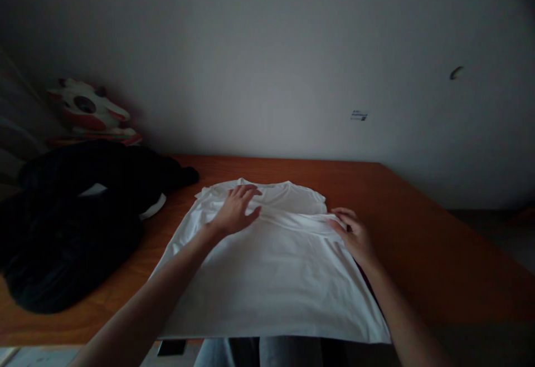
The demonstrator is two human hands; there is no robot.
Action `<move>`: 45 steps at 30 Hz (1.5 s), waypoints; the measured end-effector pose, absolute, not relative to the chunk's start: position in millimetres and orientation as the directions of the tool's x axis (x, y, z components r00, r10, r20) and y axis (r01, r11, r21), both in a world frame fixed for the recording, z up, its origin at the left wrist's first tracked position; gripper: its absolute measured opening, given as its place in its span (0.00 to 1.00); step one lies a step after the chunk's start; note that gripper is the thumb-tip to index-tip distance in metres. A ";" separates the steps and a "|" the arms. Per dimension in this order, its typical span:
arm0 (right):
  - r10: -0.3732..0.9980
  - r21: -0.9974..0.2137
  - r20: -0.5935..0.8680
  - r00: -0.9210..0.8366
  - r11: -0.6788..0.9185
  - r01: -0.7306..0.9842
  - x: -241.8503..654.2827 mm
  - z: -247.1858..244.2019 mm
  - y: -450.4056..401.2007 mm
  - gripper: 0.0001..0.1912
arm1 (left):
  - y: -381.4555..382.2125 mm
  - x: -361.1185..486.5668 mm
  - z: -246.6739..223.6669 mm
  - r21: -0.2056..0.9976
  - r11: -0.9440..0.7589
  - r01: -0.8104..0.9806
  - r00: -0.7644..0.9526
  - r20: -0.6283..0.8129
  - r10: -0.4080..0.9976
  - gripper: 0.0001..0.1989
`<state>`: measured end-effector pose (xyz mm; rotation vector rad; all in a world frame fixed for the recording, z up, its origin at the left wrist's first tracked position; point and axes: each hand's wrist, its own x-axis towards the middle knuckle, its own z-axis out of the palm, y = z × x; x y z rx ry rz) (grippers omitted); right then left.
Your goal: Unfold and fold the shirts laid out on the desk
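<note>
A white shirt [271, 278] lies spread on the wooden table, its neckline toward the wall and its wide hem at the front edge. A folded band of cloth crosses its upper part. My left hand [238, 211] is over the upper left of the shirt, fingers apart, with no cloth visible between them. At the right end of the folded band, my right hand [351, 233] has its thumb and fingers around the fabric edge, pinching it.
Dark clothing with white patches [83, 222] is heaped on the left of the wooden table [418, 244]. Behind it sits a red and white cow-like object [92, 108]. A pale wall [267, 66] with a small label [359, 115] rises behind the table.
</note>
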<state>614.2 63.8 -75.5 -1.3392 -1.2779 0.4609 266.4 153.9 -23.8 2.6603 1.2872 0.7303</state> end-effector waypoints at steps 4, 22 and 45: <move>0.950 -0.957 0.245 0.194 0.205 0.207 616.2 -68.4 57.2 0.18 | 140.1 343.8 -11.1 0.384 -0.781 0.493 0.729 0.308 0.612 0.34; 0.970 -0.968 0.074 0.231 0.126 -0.217 630.9 -70.6 64.9 0.19 | 173.6 374.2 25.5 0.585 -0.620 0.523 0.848 -0.286 0.446 0.23; 0.952 -0.962 0.059 0.299 0.134 -0.237 634.7 -67.0 59.4 0.20 | 179.6 123.7 40.7 -0.018 -0.581 0.814 0.578 0.135 0.805 0.17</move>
